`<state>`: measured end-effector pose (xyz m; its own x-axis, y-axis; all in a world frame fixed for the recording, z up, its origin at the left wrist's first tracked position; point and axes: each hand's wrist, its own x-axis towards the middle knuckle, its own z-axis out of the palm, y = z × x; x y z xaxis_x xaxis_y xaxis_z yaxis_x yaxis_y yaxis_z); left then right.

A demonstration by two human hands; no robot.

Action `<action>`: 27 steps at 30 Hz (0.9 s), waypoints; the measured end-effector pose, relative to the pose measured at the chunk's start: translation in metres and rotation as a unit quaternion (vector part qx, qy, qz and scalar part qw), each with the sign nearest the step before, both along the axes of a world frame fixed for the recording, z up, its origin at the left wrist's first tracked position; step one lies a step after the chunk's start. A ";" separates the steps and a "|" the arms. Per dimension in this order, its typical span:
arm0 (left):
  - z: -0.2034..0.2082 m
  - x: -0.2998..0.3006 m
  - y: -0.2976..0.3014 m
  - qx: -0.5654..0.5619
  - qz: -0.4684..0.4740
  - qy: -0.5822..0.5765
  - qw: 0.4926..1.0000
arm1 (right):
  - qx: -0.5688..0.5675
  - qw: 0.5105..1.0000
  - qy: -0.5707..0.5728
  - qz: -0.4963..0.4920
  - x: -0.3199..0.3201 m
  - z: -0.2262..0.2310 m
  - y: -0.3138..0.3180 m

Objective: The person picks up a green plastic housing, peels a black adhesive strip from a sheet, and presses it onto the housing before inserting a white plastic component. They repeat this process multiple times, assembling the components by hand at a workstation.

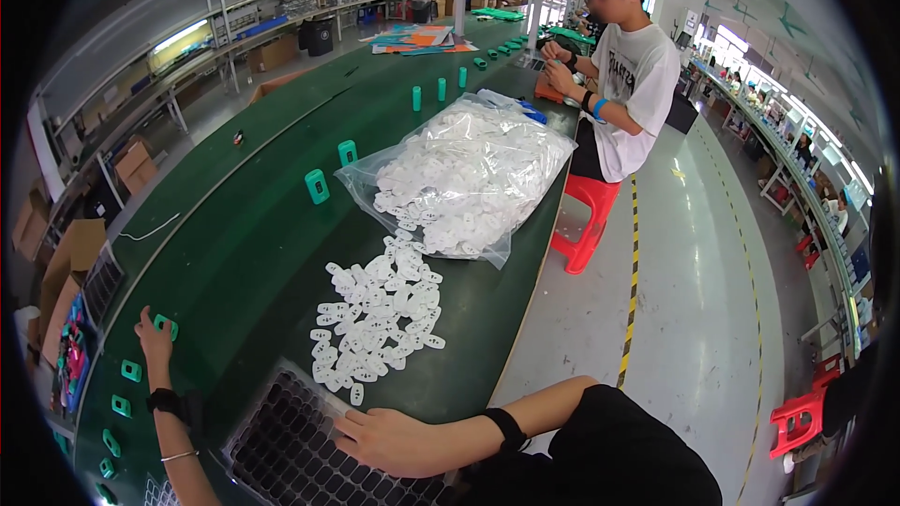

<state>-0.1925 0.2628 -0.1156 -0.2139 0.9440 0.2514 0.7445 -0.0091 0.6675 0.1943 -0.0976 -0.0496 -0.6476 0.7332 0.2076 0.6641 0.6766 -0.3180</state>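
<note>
My left hand [156,341] reaches to the left side of the green table, its fingers around a small green plastic case [166,327] with a window in it. My right hand [392,440] is over the right edge of a black plastic tray [281,431] with many small pockets. Its fingers are curled, and whatever may be between them is hidden. Beyond the tray, small white oval pieces [380,309] lie in a loose pile. They spread from the mouth of a large clear bag [469,173] full of the same pieces.
More green cases [121,405] form a row down the left edge, and others [317,186] stand farther up. A white cord [150,228] lies at the left. A co-worker [628,75] sits on a red stool [587,215] at the table's right side. Orange and green sheets [412,38] lie far back.
</note>
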 end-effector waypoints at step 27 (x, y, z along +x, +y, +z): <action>0.064 0.235 -0.219 -0.018 -0.387 0.138 0.912 | -0.039 0.991 0.129 0.012 -0.006 -0.018 0.015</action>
<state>0.0425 0.0443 -0.0511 0.5861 0.7941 0.1611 0.6645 -0.5848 0.4652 0.1885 -0.0827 -0.0675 -0.5975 0.7384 0.3127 0.5376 0.6582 -0.5270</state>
